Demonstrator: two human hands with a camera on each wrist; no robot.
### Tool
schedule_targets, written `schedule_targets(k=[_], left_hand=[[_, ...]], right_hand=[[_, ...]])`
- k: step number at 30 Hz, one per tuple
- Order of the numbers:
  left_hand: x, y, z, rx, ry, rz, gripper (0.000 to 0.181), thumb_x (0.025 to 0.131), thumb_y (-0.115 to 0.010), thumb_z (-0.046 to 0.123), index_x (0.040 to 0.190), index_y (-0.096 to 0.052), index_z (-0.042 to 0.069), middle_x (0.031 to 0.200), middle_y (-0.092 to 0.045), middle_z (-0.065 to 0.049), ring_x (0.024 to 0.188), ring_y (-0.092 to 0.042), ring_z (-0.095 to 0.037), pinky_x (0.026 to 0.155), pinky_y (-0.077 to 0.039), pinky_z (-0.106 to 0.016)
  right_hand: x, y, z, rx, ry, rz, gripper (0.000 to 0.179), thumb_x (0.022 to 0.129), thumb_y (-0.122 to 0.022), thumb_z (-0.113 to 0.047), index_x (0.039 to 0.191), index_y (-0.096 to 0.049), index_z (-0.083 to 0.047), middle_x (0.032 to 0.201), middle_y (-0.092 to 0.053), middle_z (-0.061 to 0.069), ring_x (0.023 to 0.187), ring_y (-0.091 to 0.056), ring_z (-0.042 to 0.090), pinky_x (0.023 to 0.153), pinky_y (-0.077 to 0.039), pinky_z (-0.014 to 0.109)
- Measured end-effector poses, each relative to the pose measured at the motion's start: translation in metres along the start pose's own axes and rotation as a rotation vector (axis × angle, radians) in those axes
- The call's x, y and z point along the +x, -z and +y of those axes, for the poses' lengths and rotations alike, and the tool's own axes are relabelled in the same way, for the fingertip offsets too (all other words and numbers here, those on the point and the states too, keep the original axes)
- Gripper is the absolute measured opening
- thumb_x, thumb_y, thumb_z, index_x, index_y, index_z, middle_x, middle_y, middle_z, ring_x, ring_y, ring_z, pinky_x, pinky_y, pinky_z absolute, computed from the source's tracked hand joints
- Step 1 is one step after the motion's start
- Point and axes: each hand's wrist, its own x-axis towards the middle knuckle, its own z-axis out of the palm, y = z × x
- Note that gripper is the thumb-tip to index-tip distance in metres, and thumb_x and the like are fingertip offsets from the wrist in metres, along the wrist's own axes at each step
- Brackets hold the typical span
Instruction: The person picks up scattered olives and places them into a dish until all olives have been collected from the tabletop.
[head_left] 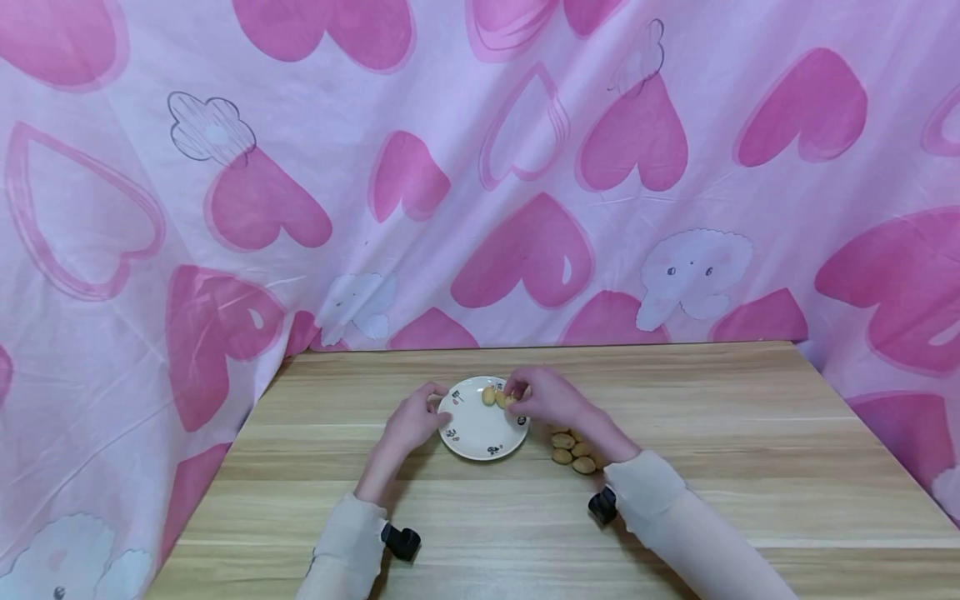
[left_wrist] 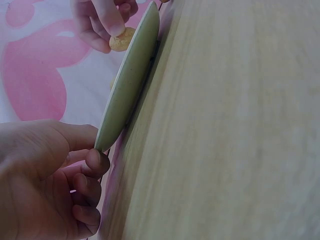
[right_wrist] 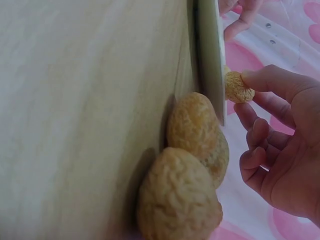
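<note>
- Walnut (right_wrist: 238, 88) is pinched between thumb and fingertip of the right hand (right_wrist: 290, 135), its other fingers loosely bent, over the plate (head_left: 480, 437); whether the two touch cannot be told.
- White with small dark prints, the plate is gripped at its left rim by the left hand (head_left: 411, 423).
- Other walnuts (head_left: 489, 396) are seen on it, beside the pinched one.
- More walnuts (head_left: 573, 452) are clustered right of it on the bench (head_left: 495, 533), partly hidden by the right forearm.

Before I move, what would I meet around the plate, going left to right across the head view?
Left hand, white plate with printed rim motifs, cluster of walnut-like pieces. The right hand overlaps both plate and cluster, so it's left out.
</note>
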Motion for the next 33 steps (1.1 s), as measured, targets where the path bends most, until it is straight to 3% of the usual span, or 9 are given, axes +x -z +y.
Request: schedule_targets(k=[8, 18, 33], left_hand=[[0.001, 0.0, 0.001, 0.006, -0.002, 0.001, 0.045, 0.085, -0.074, 0.019, 0.128, -0.062, 0.015, 0.079, -0.063, -0.003, 0.068, -0.055, -0.017, 0.062, -0.041, -0.031], [0.001, 0.0, -0.001, 0.009, -0.005, -0.002, 0.045, 0.085, -0.074, 0.02, 0.128, -0.061, 0.016, 0.08, -0.065, -0.002, 0.07, -0.056, -0.017, 0.064, -0.042, -0.031], [-0.001, 0.002, 0.001, 0.003, 0.004, -0.012, 0.046, 0.086, -0.073, 0.019, 0.13, -0.061, 0.015, 0.083, -0.067, -0.003, 0.074, -0.059, -0.017, 0.069, -0.044, -0.032]], right_hand=[[0.004, -0.007, 0.004, -0.076, -0.058, -0.009, 0.016, 0.081, -0.08, -0.018, 0.094, -0.07, -0.015, 0.082, -0.065, -0.006, 0.078, -0.058, 0.009, 0.075, -0.049, 0.029], [-0.001, -0.003, 0.001, -0.033, -0.102, 0.002, 0.015, 0.085, -0.077, -0.023, 0.097, -0.071, -0.015, 0.086, -0.066, -0.006, 0.078, -0.059, 0.011, 0.072, -0.049, 0.03], [-0.031, 0.024, 0.002, -0.053, -0.045, 0.034, 0.014, 0.09, -0.071, -0.019, 0.101, -0.07, -0.011, 0.088, -0.066, -0.005, 0.08, -0.058, 0.014, 0.072, -0.047, 0.03]])
